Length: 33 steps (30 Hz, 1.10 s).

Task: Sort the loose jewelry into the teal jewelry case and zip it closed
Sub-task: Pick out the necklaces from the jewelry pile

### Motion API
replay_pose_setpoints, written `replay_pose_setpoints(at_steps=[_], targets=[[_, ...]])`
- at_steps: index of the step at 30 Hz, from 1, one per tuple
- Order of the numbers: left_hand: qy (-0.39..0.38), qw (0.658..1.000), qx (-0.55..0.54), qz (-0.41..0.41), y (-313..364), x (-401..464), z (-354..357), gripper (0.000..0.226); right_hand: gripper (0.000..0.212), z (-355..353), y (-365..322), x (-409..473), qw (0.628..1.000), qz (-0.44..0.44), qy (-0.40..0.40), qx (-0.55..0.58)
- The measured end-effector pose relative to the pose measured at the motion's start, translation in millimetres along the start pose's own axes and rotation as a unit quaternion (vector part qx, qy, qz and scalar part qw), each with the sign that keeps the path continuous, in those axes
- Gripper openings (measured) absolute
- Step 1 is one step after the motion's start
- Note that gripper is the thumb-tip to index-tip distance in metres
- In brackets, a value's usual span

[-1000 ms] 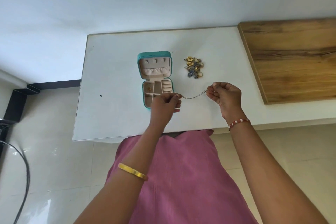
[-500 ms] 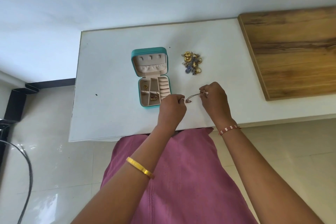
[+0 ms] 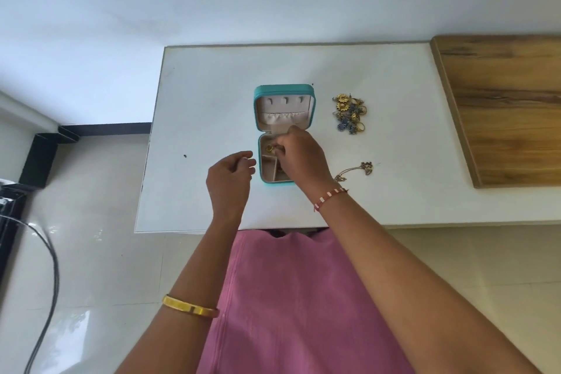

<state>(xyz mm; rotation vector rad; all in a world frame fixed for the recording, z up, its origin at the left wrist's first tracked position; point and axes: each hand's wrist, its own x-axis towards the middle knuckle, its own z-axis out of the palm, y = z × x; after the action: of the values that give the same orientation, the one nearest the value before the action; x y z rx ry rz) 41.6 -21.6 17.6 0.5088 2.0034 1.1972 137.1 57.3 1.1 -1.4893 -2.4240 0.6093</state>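
Observation:
The teal jewelry case (image 3: 285, 90) lies open on the white table (image 3: 212, 94), its lid flat toward the far side and its beige compartments toward me. My right hand (image 3: 299, 155) reaches over the tray and pinches a small gold piece (image 3: 269, 148) in the far left compartment. Beside the case's left wall hovers my left hand (image 3: 230, 177), fingers loosely curled and holding nothing. A thin gold chain with a pendant (image 3: 356, 170) lies on the table to the right of the case. Farther back on the right sits a pile of gold and blue jewelry (image 3: 349, 114).
A wooden board (image 3: 504, 106) covers the table's right end. The table's near edge runs just behind my wrists. On the floor at the left are a black frame (image 3: 45, 155) and a dark cable (image 3: 45, 267).
Both hands have let go of the chain, which now lies on the table at the right. My right hand has moved left over the case; my left hand has drawn back beside it.

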Motion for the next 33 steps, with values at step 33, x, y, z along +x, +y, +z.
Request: replay_pose_setpoints(at_steps=[33], targets=[[-0.171, 0.976, 0.007, 0.134, 61.6, -16.9, -1.2, 0.026, 0.007, -101.9, -26.9, -12.7, 0.984, 0.019, 0.034, 0.173]])
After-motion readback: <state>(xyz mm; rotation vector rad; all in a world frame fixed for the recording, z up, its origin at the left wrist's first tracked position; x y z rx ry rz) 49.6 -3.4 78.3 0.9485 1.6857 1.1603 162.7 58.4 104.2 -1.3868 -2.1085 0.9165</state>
